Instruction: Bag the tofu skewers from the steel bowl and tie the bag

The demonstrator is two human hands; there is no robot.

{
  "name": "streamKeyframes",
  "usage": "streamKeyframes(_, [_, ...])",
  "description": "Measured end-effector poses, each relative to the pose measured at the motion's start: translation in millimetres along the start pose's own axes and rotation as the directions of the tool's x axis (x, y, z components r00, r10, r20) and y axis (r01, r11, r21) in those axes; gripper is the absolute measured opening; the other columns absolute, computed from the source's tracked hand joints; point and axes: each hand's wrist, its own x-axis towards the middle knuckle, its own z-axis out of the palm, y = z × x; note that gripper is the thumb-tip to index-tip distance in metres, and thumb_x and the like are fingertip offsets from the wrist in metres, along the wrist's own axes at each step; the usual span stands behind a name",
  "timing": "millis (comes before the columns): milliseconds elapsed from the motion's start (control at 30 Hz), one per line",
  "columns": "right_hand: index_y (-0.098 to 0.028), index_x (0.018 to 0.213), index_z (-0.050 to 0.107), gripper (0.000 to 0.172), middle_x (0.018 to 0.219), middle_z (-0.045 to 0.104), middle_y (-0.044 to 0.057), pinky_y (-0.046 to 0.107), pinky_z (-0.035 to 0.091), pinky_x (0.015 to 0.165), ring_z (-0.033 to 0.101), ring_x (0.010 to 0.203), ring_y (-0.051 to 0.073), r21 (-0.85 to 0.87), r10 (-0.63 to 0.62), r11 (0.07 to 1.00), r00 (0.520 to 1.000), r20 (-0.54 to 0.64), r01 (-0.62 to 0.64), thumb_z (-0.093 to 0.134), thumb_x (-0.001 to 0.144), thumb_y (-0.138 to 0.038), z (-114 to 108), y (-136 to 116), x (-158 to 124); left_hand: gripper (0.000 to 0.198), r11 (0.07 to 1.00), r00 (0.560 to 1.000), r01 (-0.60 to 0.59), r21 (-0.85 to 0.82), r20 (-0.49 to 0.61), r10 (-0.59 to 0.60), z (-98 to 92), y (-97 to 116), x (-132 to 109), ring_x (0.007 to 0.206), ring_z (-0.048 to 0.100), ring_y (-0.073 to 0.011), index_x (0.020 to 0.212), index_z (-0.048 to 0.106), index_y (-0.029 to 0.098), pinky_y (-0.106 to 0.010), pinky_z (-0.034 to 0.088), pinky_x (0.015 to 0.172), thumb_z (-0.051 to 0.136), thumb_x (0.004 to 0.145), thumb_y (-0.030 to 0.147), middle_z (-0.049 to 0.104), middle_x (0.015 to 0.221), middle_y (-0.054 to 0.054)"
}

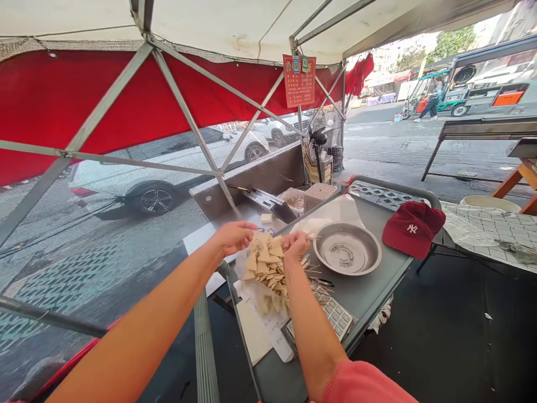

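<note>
While I have the right hand (296, 245) closed around thin sticks of the skewers (268, 267), the left hand (235, 237) curls at the pile's far end; from here I cannot tell whether it grips any. The pile lies on the table (364, 294), left of a metal pan (347, 250).

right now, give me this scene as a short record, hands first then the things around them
left hand: beside the skewers, grip unclear
right hand: closed on some skewers
skewers: heaped, flat pale pieces on thin sticks
pan: round, metal, on the table
cap: dark red, right of the pan
background: red sign, black fan
</note>
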Motion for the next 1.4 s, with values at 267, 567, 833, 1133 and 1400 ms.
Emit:
streamKeyframes(267, [-0.020, 0.048, 0.015, 0.037, 0.035, 0.019, -0.006, 0.023, 0.031, 0.041, 0.023, 0.031, 0.007, 0.144, 0.125, 0.982, 0.992, -0.006, -0.123, 0.034, 0.080, -0.020, -29.9, -7.2, 5.6, 0.028, 0.925, 0.925, -0.131, 0.357, 0.379, -0.015, -26.3, -30.7, -25.9, 0.070, 0.060, -0.0110, 0.102, 0.060, 0.012, -0.018, 0.046, 0.064, 0.064, 0.075, 0.018, 0.063, 0.072, -0.002])
streamKeyframes(567, [-0.020, 0.055, 0.019, 0.032, 0.041, 0.033, -0.007, 0.027, 0.044, 0.053, 0.035, 0.036, 0.008, 0.147, 0.095, 0.985, 0.995, -0.026, -0.090, 0.036, 0.081, -0.029, -46.3, 13.7, 2.5, 0.027, 0.986, 0.999, 0.040, -0.160, 0.016, -0.038, -1.7, 11.2, -20.8, 0.052, 0.054, -0.0052, 0.094, 0.053, 0.009, -0.010, 0.041, 0.044, 0.048, 0.076, -0.010, 0.059, 0.067, -0.003])
streamKeyframes(833, [-0.018, 0.069, 0.053, 0.018, 0.076, 0.065, 0.000, 0.028, 0.048, 0.080, 0.062, 0.078, 0.013, -0.223, 0.371, 0.920, 0.898, 0.234, -0.322, 0.068, 0.069, -0.028, -78.4, -41.2, -35.3, 0.028, 0.979, 0.998, 0.057, -0.197, 0.024, -0.053, -15.6, 10.1, -7.7, 0.050, 0.053, -0.0058, 0.095, 0.053, 0.009, -0.011, 0.040, 0.043, 0.049, 0.075, -0.009, 0.059, 0.068, -0.005])
streamKeyframes(1133, [-0.008, 0.123, 0.052, 0.082, 0.141, 0.041, 0.022, 0.044, 0.035, 0.107, 0.041, 0.131, 0.028, -0.734, 0.925, 0.374, 0.167, 0.342, -0.567, 0.036, 0.077, -0.075, -102.2, -147.7, -5.0, 0.019, 0.983, 0.994, 0.071, -0.172, 0.093, -0.055, -13.3, 2.2, -12.0, 0.046, 0.045, -0.0041, 0.093, 0.058, 0.008, -0.011, 0.033, 0.040, 0.054, 0.077, -0.003, 0.054, 0.062, -0.003])
streamKeyframes(1400, [-0.018, 0.127, 0.049, 0.059, 0.109, 0.065, 0.011, 0.034, 0.051, 0.077, 0.060, 0.098, 0.023, -0.961, 0.947, 0.203, 0.211, 0.241, 0.188, 0.062, 0.077, -0.046, -73.6, -146.9, 20.8, 0.021, 0.981, 0.997, 0.072, -0.182, 0.032, -0.067, 0.4, -1.8, -13.5, 0.046, 0.042, -0.0032, 0.086, 0.060, 0.008, -0.011, 0.028, 0.041, 0.060, 0.069, -0.003, 0.055, 0.063, -0.004])
